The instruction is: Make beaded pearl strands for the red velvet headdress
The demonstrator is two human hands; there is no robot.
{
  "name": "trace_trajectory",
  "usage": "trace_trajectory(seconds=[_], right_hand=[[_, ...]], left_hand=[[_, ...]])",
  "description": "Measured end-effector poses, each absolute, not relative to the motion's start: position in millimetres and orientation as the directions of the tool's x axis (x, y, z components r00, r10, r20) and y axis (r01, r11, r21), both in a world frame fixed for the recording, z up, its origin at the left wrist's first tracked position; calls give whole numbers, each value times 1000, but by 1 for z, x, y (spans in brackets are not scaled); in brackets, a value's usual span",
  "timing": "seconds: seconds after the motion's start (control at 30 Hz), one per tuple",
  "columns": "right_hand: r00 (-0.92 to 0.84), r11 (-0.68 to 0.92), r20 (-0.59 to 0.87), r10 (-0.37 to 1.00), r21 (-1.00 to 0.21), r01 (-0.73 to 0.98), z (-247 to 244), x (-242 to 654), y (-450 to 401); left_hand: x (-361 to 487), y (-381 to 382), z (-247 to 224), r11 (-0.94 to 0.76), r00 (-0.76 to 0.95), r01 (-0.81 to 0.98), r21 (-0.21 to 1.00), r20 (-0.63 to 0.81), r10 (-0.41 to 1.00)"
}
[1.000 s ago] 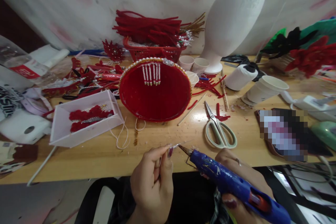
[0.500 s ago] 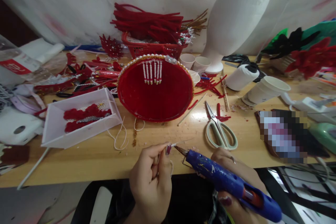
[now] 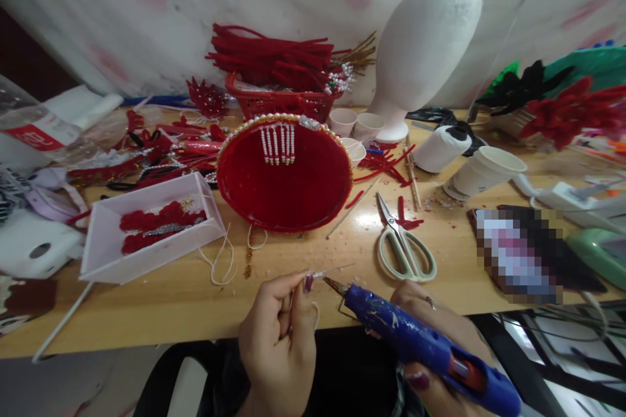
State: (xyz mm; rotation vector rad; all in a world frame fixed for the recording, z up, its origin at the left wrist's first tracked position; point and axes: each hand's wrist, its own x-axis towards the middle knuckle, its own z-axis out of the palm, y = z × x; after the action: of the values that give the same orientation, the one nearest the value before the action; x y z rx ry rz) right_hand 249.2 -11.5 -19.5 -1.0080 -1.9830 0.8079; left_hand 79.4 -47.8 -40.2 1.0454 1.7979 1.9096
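My left hand (image 3: 278,332) is closed in a pinch at the front edge of the table. Between its thumb and forefinger sits a thin wire (image 3: 340,267) with a small whitish, shiny piece at its base. A loop of white thread hangs beside the thumb. My right hand (image 3: 440,326) is wrapped round a blue hot glue gun (image 3: 405,332), its body worn and smeared. The metal nozzle points left, right at the shiny piece; whether it touches cannot be made out. Behind the hands stands a round red velvet piece (image 3: 283,199) rimmed with pearls, short bead strands hanging on it.
Scissors (image 3: 403,244) lie behind the glue gun. A white tray (image 3: 151,267) with red pieces is at left. Farther back are a red basket (image 3: 283,103) of red stems, a white foam head (image 3: 428,45) and paper cups (image 3: 484,172). A phone (image 3: 528,254) lies right.
The view has tilted slightly, so the table's things appear a little lower and some farther left. Both hands keep their grips, with the nozzle still close at the pinched piece.
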Motion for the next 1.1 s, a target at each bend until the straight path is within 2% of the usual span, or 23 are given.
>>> trace_trajectory(seconds=[0.07,0.13,0.3,0.47,0.57,0.67,0.77,0.83,1.1], right_hand=[[-408,510,355,841,-772,380,-21,250,-12],[-396,521,369,841,-753,403,-24,252,-12],[-323,482,366,873,-750,453,-29,264,-8],[-270,403,312,911,-813,420,-26,265,-7],[-107,252,228,968,-843,475,-28,265,-12],[127,76,176,976,-825,559,-32,275,-11],[402,-188,125,907,-734,653,-32,295,5],[478,-318,96,873,-633,706,-30,309,24],[385,-306,112,916,-425,852,-29,325,76]], left_hand=[[76,-48,-46,-216,-616,367,905,410,672],[74,-48,-49,-236,-565,427,873,461,684],[75,-49,-49,-220,-586,426,878,453,672],[72,-48,-50,-219,-612,448,867,476,632],[69,-43,-55,-224,-632,443,868,480,609],[63,-36,-61,-211,-667,411,887,450,594],[57,-31,-67,-188,-692,376,907,410,594],[55,-30,-70,-189,-690,364,912,400,604],[53,-29,-68,-159,-662,267,951,301,687]])
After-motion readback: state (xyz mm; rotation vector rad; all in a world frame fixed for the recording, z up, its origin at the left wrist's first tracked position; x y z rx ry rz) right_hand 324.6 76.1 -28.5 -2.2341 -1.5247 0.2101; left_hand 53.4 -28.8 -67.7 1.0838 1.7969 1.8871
